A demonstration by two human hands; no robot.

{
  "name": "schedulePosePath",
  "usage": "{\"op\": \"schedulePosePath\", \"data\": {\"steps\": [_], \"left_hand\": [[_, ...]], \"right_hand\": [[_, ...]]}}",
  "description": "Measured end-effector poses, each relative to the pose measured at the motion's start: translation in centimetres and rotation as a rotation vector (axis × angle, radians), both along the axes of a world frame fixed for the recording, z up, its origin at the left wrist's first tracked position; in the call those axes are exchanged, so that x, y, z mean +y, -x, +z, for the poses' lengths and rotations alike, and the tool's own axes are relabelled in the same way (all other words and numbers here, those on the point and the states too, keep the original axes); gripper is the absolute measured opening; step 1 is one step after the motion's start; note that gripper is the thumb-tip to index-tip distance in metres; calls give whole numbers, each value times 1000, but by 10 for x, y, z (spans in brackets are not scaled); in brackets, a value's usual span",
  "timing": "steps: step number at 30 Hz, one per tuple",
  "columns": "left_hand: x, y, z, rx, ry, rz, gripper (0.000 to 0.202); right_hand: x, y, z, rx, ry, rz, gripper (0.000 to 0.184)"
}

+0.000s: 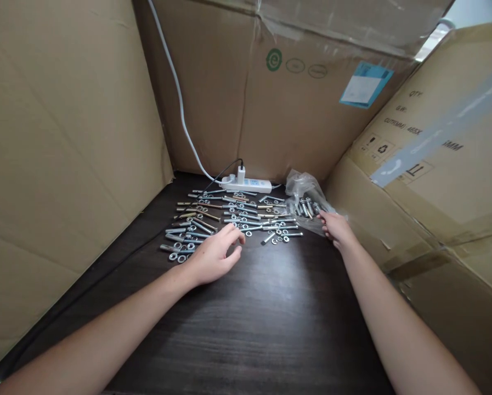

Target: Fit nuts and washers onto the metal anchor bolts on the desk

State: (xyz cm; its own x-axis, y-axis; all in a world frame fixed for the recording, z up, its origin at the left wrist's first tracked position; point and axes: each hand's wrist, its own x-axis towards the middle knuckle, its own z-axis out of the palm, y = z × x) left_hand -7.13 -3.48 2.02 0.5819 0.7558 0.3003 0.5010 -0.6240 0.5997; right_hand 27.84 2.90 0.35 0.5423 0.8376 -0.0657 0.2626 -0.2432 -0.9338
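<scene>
1. Clear plastic bag [299,184]: right of ctr, on dark table [270,323]; bunch of bagged bolts [306,207] inside.
2. R hand [335,229]: at bag's right edge, fingers curled in close tog.; can't tell if pinching film or a bolt.
3. Loose bolts [243,220]: mid-frame, lying approx. in rows, silver & some brassy, w/ washers [170,257] among them.
4. L hand [215,253]: just below ctr, by near edge of the rows; fingers loosely bent, thumb apart from index.
5. White power strip [254,185]: behind the rows, w/ white adapter [241,174] plugged in; black cable [228,166] runs from it to lower left, white cord [182,104] to top.
6. Cardboard [64,137]: left, back & right sides; blue label [367,85] upper right.
</scene>
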Motion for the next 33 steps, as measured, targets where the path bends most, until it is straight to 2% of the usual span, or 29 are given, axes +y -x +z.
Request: {"op": "schedulePosePath", "data": {"steps": [9,17,22,27,30,33], "left_hand": [[-1,2,1,18,31,-14,13],[0,2,-1,2,29,-16,13],[-1,2,2,23,20,-24,13],[-6,0,5,29,-19,-54,13],[-12,-3,7,75,-37,-114,13],[-17,-7,7,131,-56,-182,12]], "right_hand": [[42,-30,-3,-510,63,-92,21],[58,-43,-10,-691,150,-33,24],[46,-42,-7,-748,143,11,30],[21,-28,6,-791,94,22,31],[0,-2,14,-765,0,67,31],[-27,39,14,-683,-134,187,29]]}}
